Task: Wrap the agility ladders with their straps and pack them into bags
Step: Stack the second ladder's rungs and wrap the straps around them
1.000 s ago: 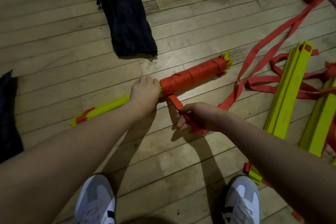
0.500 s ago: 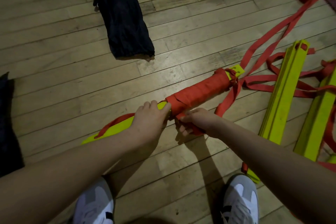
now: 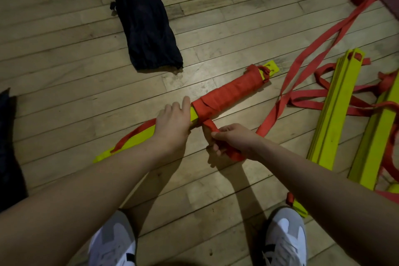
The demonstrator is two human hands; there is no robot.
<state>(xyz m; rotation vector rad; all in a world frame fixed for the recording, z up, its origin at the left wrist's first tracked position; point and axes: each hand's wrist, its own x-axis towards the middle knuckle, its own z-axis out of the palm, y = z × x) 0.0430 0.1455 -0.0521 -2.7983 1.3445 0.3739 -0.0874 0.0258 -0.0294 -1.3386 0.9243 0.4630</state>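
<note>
The floor [image 3: 216, 28] here is pale hardwood, long narrow boards scuffed and dimly lit, with a brighter patch of light in the middle. On it lies the ladder bundle [image 3: 228, 95], a stack of yellow rungs with red strap wound tightly round its far half and the near half bare. The left hand [image 3: 172, 123] curls over the bare yellow part just beside the wrapping, forefinger lifted. The right hand [image 3: 233, 142] pinches the red strap [image 3: 272, 112] where it leaves the bundle, the strap then trailing off across the boards to the right. Beyond the bundle a dark bag [image 3: 146, 24] lies flat. At the right, two more yellow ladder stacks [image 3: 336, 110] rest among loose red webbing. Two grey and white shoes [image 3: 285, 239] stand at the near edge
</note>
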